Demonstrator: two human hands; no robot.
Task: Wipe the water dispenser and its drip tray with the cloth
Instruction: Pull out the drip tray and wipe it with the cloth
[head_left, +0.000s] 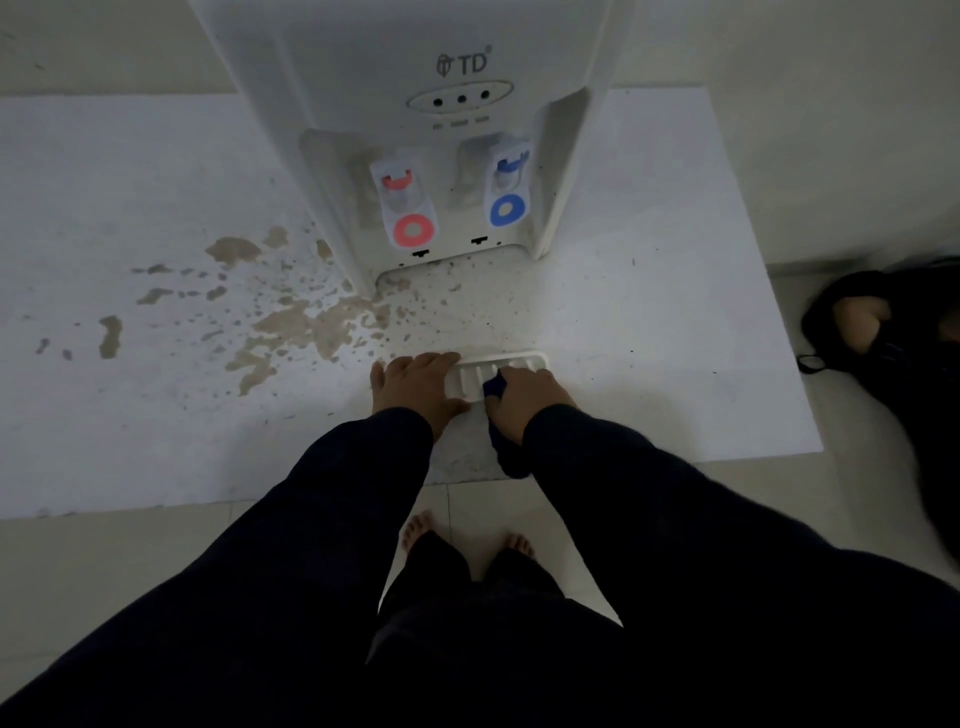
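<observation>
Left hand: the left hand (415, 387) lies palm down over the 9 o'clock end of the drip tray (511, 364), fingers across its far rim and thumb along its near rim, clamping it.
Right hand: the right hand (524, 397) is closed round a dark blue cloth (511, 457) and presses a wad of it onto the tray's ribbed top. The loose tail hangs toward 6 o'clock.
Tray location: out of the water dispenser (426, 78), flat on the white slab (130, 415), at 6 o'clock from the open recess (452, 265) and near the slab's front edge.
Risk, tray slip: a hard stroke toward 6 o'clock could push the tray over that edge onto the floor tiles (467, 514) and the bare feet (415, 525). Cause: a light tray on a smooth slab, held at one end only.
Risk, re-soiling: the cloth tail drags on the speckled slab and may carry dirt back onto the tray.
Risk, missed areas: grime probably remains between the ribs, and dim light makes this hard to check.
Risk, taps: the red tap (410, 228) and blue tap (508, 208) could release water if bumped while the recess is wiped.
Surface: brown stains (306, 327) spread toward 9 o'clock from the dispenser base, with fine specks in front of it.
Room: pale wall behind. There is a dark object (883, 332) at 3 o'clock; what it is cannot be told.
</observation>
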